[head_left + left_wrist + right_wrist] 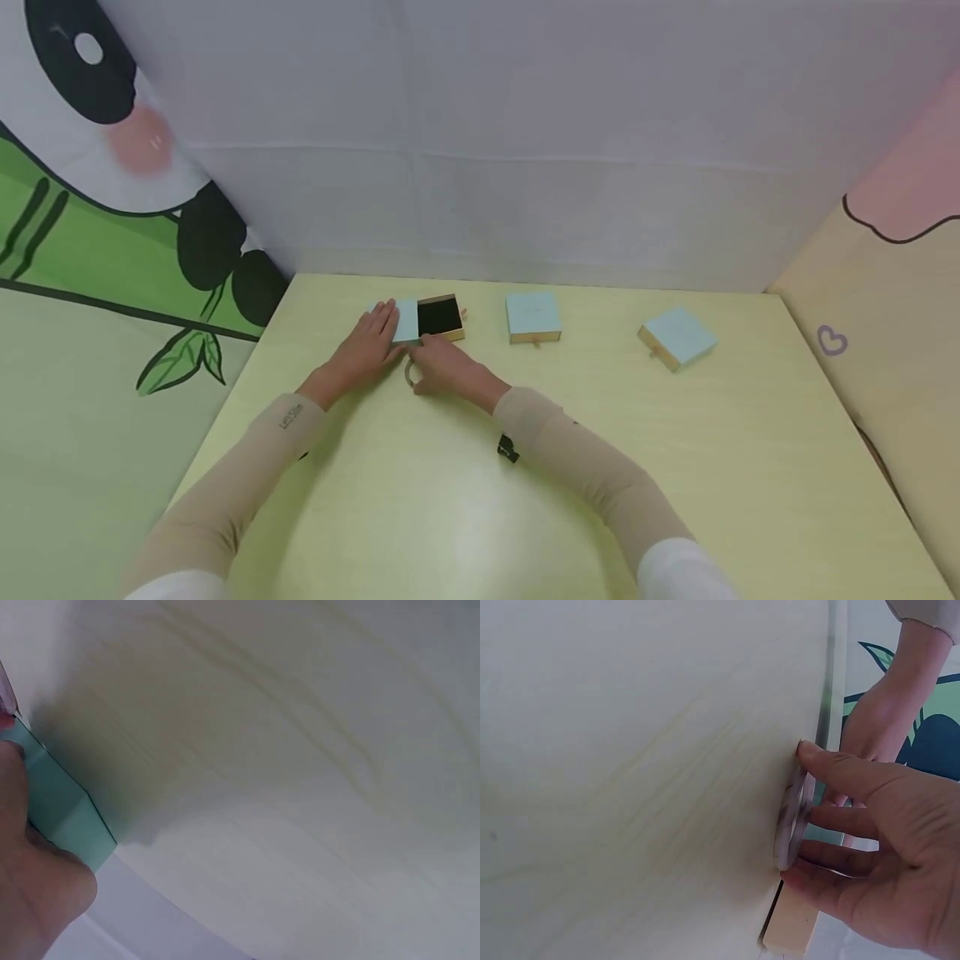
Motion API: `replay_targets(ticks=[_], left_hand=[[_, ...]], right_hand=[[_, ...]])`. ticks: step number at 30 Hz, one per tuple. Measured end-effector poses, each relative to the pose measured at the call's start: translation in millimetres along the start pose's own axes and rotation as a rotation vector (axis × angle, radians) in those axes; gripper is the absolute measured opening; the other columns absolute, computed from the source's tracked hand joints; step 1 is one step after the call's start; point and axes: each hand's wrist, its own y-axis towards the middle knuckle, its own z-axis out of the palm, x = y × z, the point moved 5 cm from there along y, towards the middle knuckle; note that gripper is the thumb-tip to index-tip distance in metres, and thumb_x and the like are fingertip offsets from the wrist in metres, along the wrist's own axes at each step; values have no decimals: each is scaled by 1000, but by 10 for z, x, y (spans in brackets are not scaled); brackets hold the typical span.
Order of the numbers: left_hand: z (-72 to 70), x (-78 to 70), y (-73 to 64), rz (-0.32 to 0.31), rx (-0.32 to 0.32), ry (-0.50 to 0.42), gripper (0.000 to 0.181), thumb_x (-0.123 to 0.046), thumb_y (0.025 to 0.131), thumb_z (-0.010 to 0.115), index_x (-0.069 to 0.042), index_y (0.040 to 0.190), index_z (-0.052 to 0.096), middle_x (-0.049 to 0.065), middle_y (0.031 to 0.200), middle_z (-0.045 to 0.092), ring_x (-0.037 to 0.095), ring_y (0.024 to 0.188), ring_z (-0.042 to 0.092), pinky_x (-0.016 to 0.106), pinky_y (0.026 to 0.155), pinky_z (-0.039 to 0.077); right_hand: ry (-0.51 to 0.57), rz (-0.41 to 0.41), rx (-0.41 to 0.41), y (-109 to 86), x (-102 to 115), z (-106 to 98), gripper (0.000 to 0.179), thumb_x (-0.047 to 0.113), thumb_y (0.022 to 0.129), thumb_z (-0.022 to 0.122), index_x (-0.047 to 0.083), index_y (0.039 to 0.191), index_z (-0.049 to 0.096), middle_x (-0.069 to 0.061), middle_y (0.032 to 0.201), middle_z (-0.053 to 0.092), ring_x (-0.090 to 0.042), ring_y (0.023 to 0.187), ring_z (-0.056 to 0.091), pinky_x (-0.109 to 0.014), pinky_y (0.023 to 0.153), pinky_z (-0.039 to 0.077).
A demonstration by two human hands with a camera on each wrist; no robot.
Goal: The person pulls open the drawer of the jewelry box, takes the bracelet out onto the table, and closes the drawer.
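Note:
My left hand (367, 340) lies over the left part of a light-blue drawer box (406, 321), fingers across its top and thumb at the near side. The box's drawer (440, 317), lined in black, sticks out to the right, with a small pull tab at its end. In the left wrist view the hand holds the box's teal sleeve (60, 799). Just in front of the box, my right hand (453, 369) pinches a pale, mottled bangle (790, 821) between thumb and fingers. The bangle stands on edge against the table, close beside the box.
Two more light-blue drawer boxes stand to the right: one box (533, 316) near the middle, and another box (678, 337) turned at an angle farther right. Both are closed. The pale yellow table (465, 500) meets a white cloth backdrop (525, 208) behind and printed panels at the sides.

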Motion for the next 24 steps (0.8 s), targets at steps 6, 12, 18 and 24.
replay_targets(ticks=[6,12,18,24], left_hand=[[17,-8,-22,-5,9,5,73,-31,108,50,15,155,18,31,165,13,46,153,12,58,123,13],[-32,-25,-26,-12,8,-15,73,-30,108,50,15,155,18,30,165,12,46,153,12,58,123,13],[-33,-37,-19,-19,30,-20,73,-31,108,48,15,156,16,30,165,11,45,154,10,57,124,12],[-19,-35,-10,-28,32,-31,75,-32,108,49,14,156,15,29,166,10,44,154,9,56,124,10]], right_hand=[[1,-10,-3,-17,-16,31,51,42,87,81,11,125,68,-6,117,63,-18,104,57,-31,96,48],[58,-8,16,-27,-66,23,62,43,88,80,13,140,61,-10,138,57,-23,124,54,-33,107,45],[149,-35,9,-110,-166,-88,56,30,96,74,11,145,56,-11,140,58,-22,124,56,-32,101,49],[290,73,-137,-153,-549,-305,33,12,102,59,6,134,63,-12,126,65,-24,115,62,-36,92,54]])
